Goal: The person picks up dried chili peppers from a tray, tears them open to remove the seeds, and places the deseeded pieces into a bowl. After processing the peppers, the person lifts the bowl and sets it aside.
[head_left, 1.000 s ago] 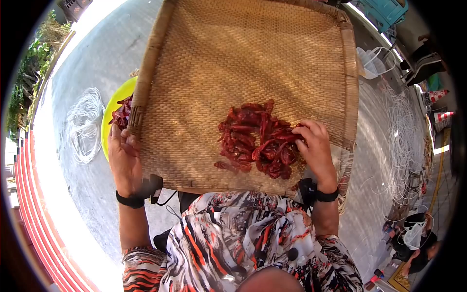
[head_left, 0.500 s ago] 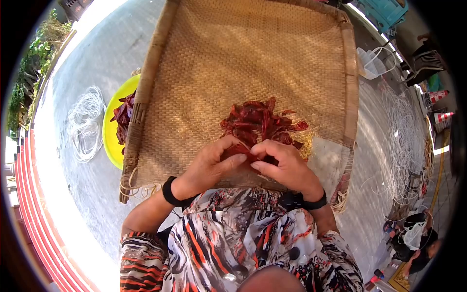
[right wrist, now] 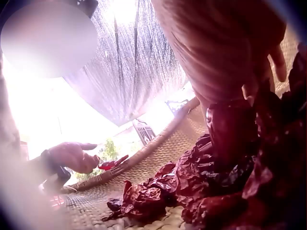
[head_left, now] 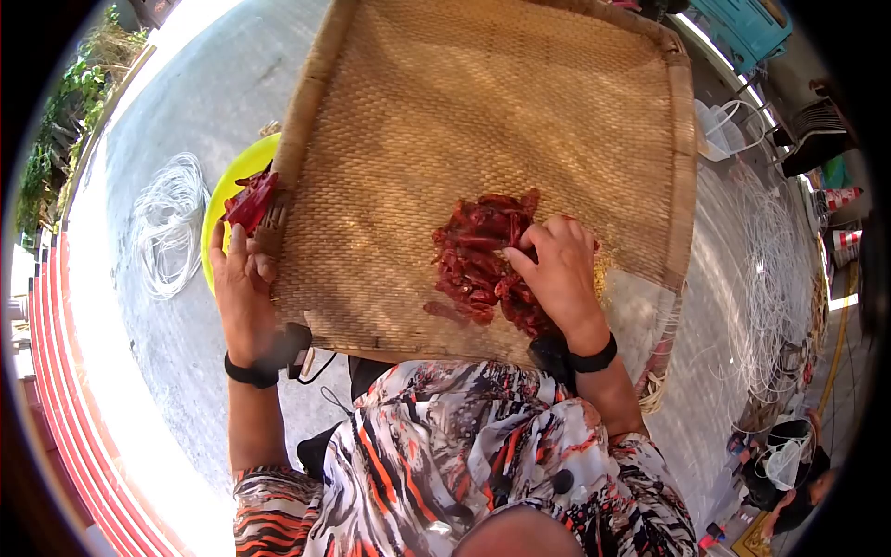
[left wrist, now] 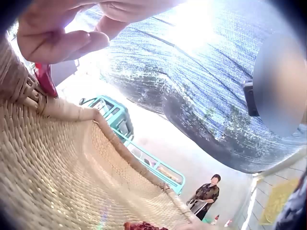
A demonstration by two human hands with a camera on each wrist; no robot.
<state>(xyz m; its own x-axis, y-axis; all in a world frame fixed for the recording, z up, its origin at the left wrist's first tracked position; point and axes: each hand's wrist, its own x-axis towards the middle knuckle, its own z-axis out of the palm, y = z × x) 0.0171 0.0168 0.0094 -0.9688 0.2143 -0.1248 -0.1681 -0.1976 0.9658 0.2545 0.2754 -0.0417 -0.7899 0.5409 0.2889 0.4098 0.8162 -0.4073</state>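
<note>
A dark red heap of dried peppers lies on the big woven bamboo tray. My right hand is over the heap's right side, thumb and curled fingers down on a dried red pepper, which stands steeply under the hand in the right wrist view. At the tray's left edge is my left hand, its fingers stretched and loose. A bright red dried pepper lies right at those fingertips, overlapping the tray rim and the yellow-green basin beyond it.
Coiled white string lies on the concrete left of the basin, and more loose white string spreads at the right. A clear plastic bucket stands beyond the right rim. A person stands past the tray.
The hands held a pepper together over the front half a second ago. My left hand has since moved left to the basin side, my right hand back onto the heap. The tray has shifted slightly.
</note>
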